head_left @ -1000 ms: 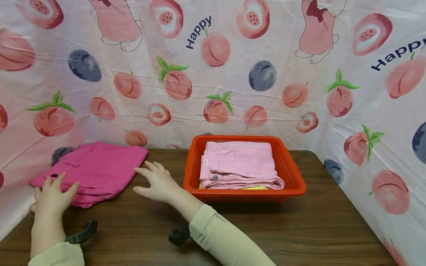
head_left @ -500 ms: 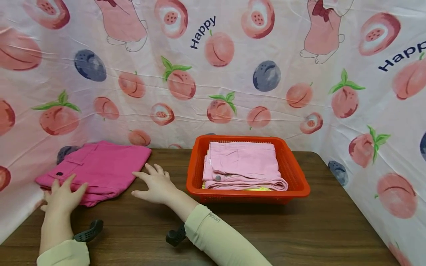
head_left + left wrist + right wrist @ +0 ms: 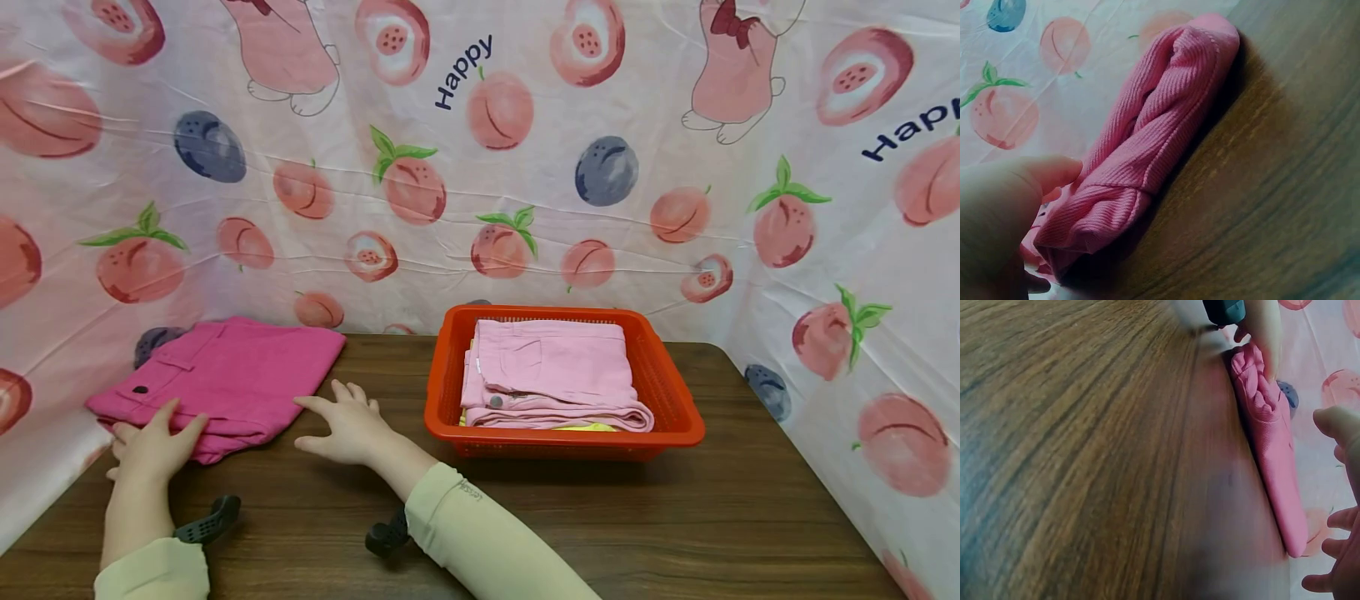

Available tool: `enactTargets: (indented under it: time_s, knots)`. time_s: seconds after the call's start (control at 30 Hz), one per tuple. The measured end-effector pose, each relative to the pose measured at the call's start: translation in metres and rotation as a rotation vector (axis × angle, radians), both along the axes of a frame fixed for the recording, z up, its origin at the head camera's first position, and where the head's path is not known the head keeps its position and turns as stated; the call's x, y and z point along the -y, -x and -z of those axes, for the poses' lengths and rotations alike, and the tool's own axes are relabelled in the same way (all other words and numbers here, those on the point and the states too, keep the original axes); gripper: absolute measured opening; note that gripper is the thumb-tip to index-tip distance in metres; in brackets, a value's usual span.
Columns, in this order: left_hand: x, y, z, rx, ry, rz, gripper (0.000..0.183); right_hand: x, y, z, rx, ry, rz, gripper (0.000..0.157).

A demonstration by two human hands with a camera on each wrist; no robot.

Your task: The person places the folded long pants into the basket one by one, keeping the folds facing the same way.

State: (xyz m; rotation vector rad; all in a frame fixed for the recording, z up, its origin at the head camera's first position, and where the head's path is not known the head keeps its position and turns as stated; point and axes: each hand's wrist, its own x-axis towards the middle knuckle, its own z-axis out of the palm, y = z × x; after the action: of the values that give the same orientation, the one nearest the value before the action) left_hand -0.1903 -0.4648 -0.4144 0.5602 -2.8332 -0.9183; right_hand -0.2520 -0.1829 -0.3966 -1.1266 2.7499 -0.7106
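Observation:
A folded hot-pink garment (image 3: pixel 247 371) with a dark button and belt loops lies at the back left of the table. At its near left edge is my left hand (image 3: pixel 153 450), fingers spread and holding nothing. In the left wrist view, thumb and fingers overlap the near end of the ribbed pink folds (image 3: pixel 1141 137); whether they touch I cannot tell. My right hand (image 3: pixel 348 427) hovers just off the garment's right side, fingers spread. The right wrist view shows a gap between that hand (image 3: pixel 1344 506) and the garment (image 3: pixel 1272 456).
Right of the hands stands a red plastic basket (image 3: pixel 678 408) holding folded light pink trousers (image 3: pixel 558 362) over something yellow (image 3: pixel 592 427). Dark wood tabletop (image 3: pixel 525 525) lies in front. A fruit-printed sheet (image 3: pixel 525 175) closes off the back and sides. Both wrists carry dark devices (image 3: pixel 210 518).
The head view has turned slightly left, shifting the scene right. Both hands have drawn back a little toward the person, fingers still spread. The garment and basket stay in place.

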Motion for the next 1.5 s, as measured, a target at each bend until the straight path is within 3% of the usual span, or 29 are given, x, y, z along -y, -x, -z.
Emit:
enactTargets:
  time_s: [0.67, 0.93, 1.13, 1.5]
  knots:
    - [-0.003, 0.011, 0.006, 0.121, 0.001, 0.009, 0.087, 0.012, -0.002, 0.008, 0.049, -0.027, -0.001, 0.059]
    - [-0.007, 0.013, -0.004, 0.143, -0.008, -0.008, 0.09, 0.015, -0.003, 0.012, 0.055, -0.027, -0.005, 0.06]
    - [-0.01, 0.016, -0.004, 0.161, -0.005, -0.012, 0.096, 0.02, -0.008, 0.015, 0.048, -0.056, -0.009, 0.062]
    - [-0.016, 0.013, -0.012, 0.198, -0.022, -0.006, 0.09, 0.029, -0.011, 0.024, 0.055, -0.069, 0.02, 0.062]
